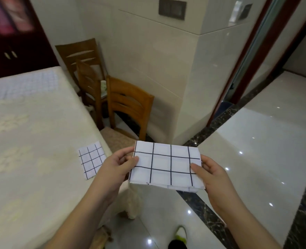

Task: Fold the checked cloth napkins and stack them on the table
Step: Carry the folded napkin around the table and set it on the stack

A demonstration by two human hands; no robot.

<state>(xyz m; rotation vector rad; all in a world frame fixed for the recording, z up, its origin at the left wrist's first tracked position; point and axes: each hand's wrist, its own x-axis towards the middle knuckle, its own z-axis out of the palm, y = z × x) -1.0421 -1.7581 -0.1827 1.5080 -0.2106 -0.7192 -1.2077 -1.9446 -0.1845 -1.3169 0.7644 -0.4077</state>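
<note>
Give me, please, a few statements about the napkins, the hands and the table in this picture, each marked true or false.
1. Both hands hold one checked napkin in the air beside the table. True.
2. The left hand is empty. False: it pinches the napkin's left edge, as the right hand pinches the right edge.
3. A smaller folded napkin lies on the table near its edge. True.
4. The held napkin rests on a chair. False: it is held above the floor; the wooden chairs stand behind it.
</note>
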